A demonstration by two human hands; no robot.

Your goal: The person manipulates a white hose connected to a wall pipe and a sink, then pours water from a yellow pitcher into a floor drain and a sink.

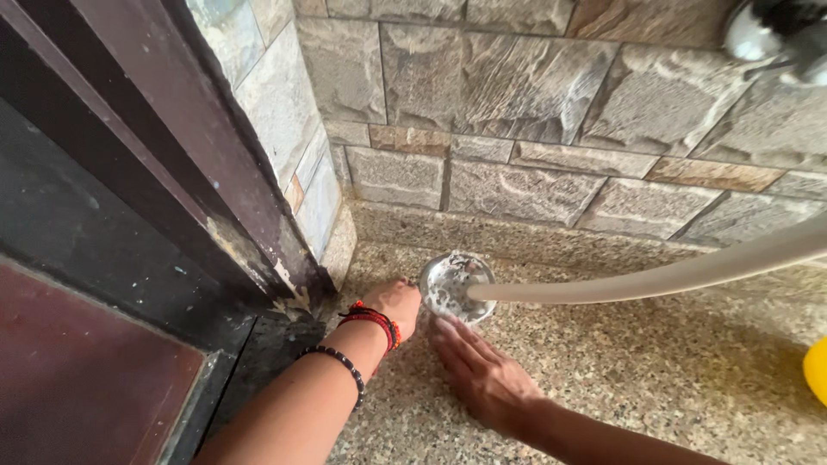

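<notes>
Carefully held, the small round steel cup (455, 286) sits low on the speckled stone floor (655, 362), close to the corner where the stone-tile wall (517, 112) meets the dark door frame (164, 164). A pale hose (655, 277) runs in from the right and ends at the cup's mouth, where water froths white inside. To do this well, I judge the cup should stay upright and steady under the hose end so the stream lands inside. The left hand (398, 303), wearing red thread and dark bead bracelets, curls its fingers around the cup's near side. The right hand (478, 375) lies flat on the floor just beside the cup, fingers spread and holding nothing. The cup looks shiny, wet and shallow.
</notes>
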